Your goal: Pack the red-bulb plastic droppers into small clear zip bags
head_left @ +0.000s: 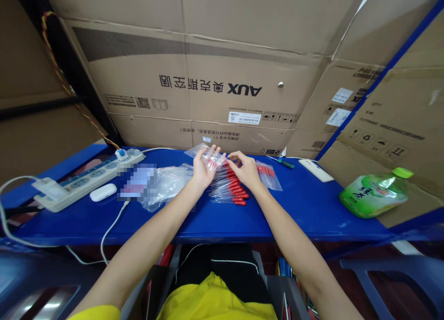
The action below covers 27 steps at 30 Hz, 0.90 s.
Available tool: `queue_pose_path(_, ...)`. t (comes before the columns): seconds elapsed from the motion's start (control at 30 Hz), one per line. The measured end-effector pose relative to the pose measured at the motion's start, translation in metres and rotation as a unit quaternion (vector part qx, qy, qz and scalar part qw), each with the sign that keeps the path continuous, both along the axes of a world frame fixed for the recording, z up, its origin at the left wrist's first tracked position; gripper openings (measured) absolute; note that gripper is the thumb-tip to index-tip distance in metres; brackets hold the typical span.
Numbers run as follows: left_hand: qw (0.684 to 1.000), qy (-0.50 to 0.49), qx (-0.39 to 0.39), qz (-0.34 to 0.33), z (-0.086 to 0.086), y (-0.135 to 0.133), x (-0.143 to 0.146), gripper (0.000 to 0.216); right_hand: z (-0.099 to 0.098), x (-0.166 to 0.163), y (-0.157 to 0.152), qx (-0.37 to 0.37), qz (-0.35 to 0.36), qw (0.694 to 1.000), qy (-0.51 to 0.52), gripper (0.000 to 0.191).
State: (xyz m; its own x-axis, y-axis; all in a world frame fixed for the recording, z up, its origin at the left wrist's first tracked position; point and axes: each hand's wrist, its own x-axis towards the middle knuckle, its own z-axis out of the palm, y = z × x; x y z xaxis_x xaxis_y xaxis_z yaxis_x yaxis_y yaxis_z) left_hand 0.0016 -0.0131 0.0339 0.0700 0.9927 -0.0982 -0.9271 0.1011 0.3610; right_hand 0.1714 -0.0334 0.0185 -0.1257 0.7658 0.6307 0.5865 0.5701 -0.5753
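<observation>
My left hand point(204, 169) holds a clear plastic bag point(213, 159) above the table, its palm turned up and some fingers spread behind the film. Close to the bag's right side is my right hand point(247, 169), thumb and forefinger curled together. Something red shows by those fingertips, but I cannot make out what they grip. Below both hands lies a pile of droppers point(229, 188) with clear stems and red bulbs, the bulbs pointing right. Beyond my right wrist, a clear bag point(269, 175) with several red-bulbed droppers lies flat.
More clear bags point(166, 183) lie left of my left forearm, beside a blurred-out phone-like object point(138, 181). A white case point(103, 192) and a power strip point(90, 176) sit further left. Rightward are a screwdriver point(286, 163), a white phone point(315, 170) and a green bottle point(374, 195). Cardboard point(208, 56) walls the back.
</observation>
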Motion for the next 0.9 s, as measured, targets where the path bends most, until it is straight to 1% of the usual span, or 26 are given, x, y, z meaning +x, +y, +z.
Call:
queue_pose_path(0.1,1.000,-0.005,-0.005,0.014,0.001,0.002,-0.005,0.009,0.004,0.016,0.003,-0.042,0.015,0.999,-0.028,0.024)
queue_pose_path(0.17,1.000,-0.003,-0.008,0.020,0.001,0.004,-0.007,0.008,0.006,0.029,0.003,-0.091,0.051,0.991,-0.079,0.025)
queue_pose_path(0.23,1.000,0.002,-0.007,0.025,0.000,0.006,-0.009,0.006,0.007,0.040,0.003,-0.152,0.077,0.979,-0.110,0.030)
queue_pose_path(0.33,0.999,0.005,-0.009,0.034,-0.002,0.008,-0.011,0.006,0.007,0.048,0.000,-0.250,0.129,0.953,-0.113,0.032)
queue_pose_path(0.4,0.999,0.004,-0.011,0.041,-0.003,0.010,-0.011,0.007,0.006,0.049,-0.001,-0.289,0.156,0.939,-0.106,0.029)
queue_pose_path(0.5,0.999,0.002,-0.012,0.049,-0.004,0.012,-0.013,0.008,0.005,0.047,-0.001,-0.277,0.174,0.940,-0.098,0.026)
queue_pose_path(0.6,0.999,-0.001,-0.014,0.052,-0.003,0.013,-0.015,0.009,0.005,0.046,0.002,-0.256,0.180,0.947,-0.074,0.027)
queue_pose_path(0.77,0.998,-0.005,-0.016,0.052,-0.003,0.016,-0.019,0.010,0.004,0.048,0.003,-0.254,0.178,0.949,-0.058,0.028)
queue_pose_path(0.9,0.998,-0.002,-0.016,0.061,-0.002,0.017,-0.021,0.005,0.007,0.048,0.001,-0.253,0.183,0.948,-0.057,0.028)
